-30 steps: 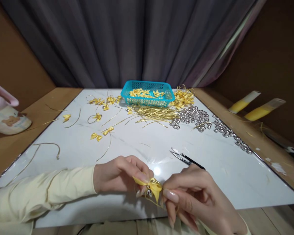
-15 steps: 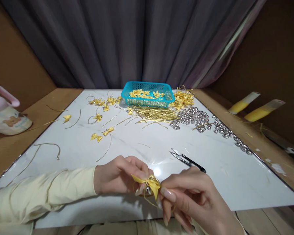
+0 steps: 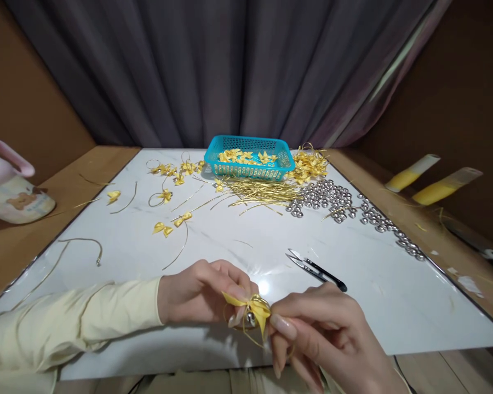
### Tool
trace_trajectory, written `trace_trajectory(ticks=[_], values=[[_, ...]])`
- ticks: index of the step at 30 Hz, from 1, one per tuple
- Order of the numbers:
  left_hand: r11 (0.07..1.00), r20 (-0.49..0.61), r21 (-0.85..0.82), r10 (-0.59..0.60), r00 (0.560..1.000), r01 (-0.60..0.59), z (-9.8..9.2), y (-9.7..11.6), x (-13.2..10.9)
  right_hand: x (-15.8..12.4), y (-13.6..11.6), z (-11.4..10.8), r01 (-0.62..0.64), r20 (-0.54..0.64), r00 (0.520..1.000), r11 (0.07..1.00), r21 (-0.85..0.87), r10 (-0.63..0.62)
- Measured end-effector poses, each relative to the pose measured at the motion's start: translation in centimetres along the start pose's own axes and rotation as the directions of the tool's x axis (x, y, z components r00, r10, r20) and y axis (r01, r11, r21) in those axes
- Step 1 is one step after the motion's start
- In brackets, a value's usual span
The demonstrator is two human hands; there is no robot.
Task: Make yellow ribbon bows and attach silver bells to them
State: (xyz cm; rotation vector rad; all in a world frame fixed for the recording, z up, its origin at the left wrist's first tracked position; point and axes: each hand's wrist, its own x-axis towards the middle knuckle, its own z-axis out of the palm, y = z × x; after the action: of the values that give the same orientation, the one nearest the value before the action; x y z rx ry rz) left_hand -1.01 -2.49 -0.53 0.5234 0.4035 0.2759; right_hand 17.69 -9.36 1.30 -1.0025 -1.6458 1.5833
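Low over the front of the white board, my left hand point(image 3: 211, 290) pinches a yellow ribbon bow point(image 3: 258, 311) between thumb and fingers. A small silver bell point(image 3: 250, 318) hangs at the bow, and a thin gold cord loops below it. On the right, my right hand point(image 3: 318, 328) is closed, thumb and forefinger pressed together at the bow's right side. The cord passes close to these fingertips; exactly what they grip is too small to make out. Behind my right hand, black-handled snips point(image 3: 316, 270) lie on the board.
A blue basket point(image 3: 250, 171) of yellow bows stands at the back of the white board point(image 3: 222, 243). Gold cords point(image 3: 263, 191), silver bells point(image 3: 326, 194) and finished-looking bows point(image 3: 308, 164) lie around it. A mug point(image 3: 16, 191) stands left; two yellow-filled tubes point(image 3: 447, 186) lie right.
The whole view has shifted very slightly. Both hands keep nearly the same pose around the bow, with no clear change of hold.
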Motion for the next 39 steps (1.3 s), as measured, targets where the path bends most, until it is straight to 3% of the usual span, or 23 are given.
trace_trajectory(ticks=[9,14,20,30,39], values=[[1.000,0.009,-0.013,-0.006,1.000,0.006,-0.2,-0.1,0.0,0.1,-0.1,0.2,0.022,-0.022,1.000,0.999,0.039,-0.021],[0.999,-0.020,0.046,-0.024,1.000,0.025,0.0,0.1,0.1,-0.1,-0.6,0.0,-0.112,-0.011,0.994,0.991,0.067,0.113],[0.990,-0.036,0.132,-0.045,0.998,0.049,-0.3,-0.1,0.0,-0.2,-0.4,-0.3,-0.175,0.106,0.982,0.961,0.216,0.155],[0.966,0.020,0.222,-0.141,0.990,0.133,-0.2,0.0,0.0,0.1,-1.2,-1.1,-0.303,0.227,0.942,0.919,0.252,0.249],[0.960,0.030,0.239,-0.161,0.986,0.149,-0.3,0.1,0.1,0.1,-1.0,-1.2,-0.340,0.267,0.928,0.880,0.331,0.259]])
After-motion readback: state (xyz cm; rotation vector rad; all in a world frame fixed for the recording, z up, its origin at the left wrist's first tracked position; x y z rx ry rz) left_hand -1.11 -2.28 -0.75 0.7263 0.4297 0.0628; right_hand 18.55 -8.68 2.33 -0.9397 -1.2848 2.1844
